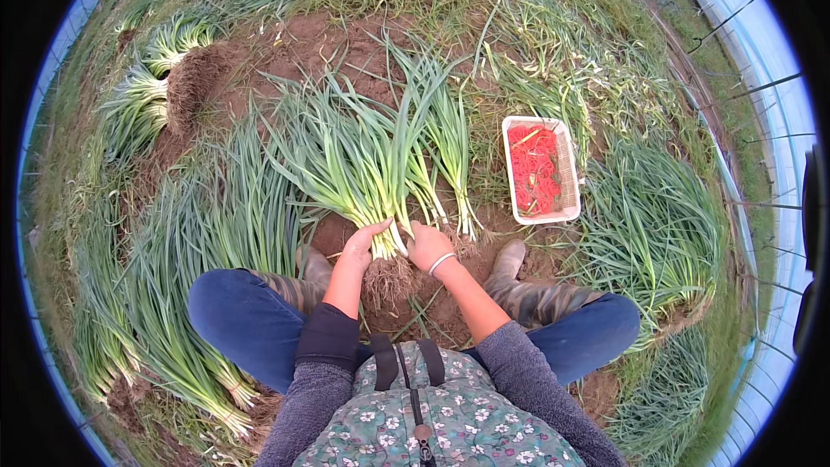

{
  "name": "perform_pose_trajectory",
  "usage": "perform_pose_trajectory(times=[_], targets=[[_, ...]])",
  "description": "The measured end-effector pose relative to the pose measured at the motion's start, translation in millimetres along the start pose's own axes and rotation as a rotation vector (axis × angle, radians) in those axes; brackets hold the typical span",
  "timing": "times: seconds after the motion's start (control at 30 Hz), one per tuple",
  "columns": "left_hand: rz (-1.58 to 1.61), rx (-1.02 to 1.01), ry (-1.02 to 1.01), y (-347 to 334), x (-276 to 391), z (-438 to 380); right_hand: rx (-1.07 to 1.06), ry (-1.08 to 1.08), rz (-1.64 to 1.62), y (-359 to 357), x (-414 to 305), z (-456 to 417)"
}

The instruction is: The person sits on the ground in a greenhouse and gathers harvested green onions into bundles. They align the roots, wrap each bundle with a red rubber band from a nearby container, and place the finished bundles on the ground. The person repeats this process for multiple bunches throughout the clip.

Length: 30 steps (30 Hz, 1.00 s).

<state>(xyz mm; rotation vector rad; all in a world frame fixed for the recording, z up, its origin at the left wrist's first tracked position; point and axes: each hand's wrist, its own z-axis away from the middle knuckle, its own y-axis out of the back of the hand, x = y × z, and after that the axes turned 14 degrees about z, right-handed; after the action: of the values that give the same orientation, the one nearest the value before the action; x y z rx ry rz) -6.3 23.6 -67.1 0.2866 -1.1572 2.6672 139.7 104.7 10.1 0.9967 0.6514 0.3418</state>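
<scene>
A bunch of leafy allium stalks [350, 181] is gathered upright before me, with brown soil-covered roots [391, 280] hanging beneath. My left hand [362, 243] wraps the pale stem bases from the left, thumb across the front. From the right, my right hand [428, 245], with a white band at the wrist, grips a stalk at the bunch's edge. Just beyond that hand, a few loose stalks [454, 162] lie on the soil, roots towards me. Fingers behind the stems are hidden.
A white plastic basket [572, 198] of red bands [533, 168] stands at the right. Piles of the same plants lie left [188, 259] and right [648, 227]. Several root-on bundles [152, 100] rest at the upper left. My boots [509, 266] flank the bunch.
</scene>
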Motion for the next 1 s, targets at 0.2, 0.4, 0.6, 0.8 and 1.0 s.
perform_pose_trajectory(times=[0.2,0.4,0.6,0.8,1.0], targets=[[-0.066,0.166,-0.077,-10,-9,5,-0.132,0.021,0.141,-9,-7,30],[-0.240,0.153,-0.303,-44,28,21,-0.647,-0.210,0.313,-7,75,69],[-0.231,0.192,-0.201,-35,-10,8,-0.331,-0.114,-0.578,14,37,24],[-0.183,0.260,0.002,1,-58,-3,-0.778,-0.180,-1.050,-71,25,30],[0.211,-0.119,0.216,-14,-62,20,-0.878,-0.348,-1.633,-74,54,43]])
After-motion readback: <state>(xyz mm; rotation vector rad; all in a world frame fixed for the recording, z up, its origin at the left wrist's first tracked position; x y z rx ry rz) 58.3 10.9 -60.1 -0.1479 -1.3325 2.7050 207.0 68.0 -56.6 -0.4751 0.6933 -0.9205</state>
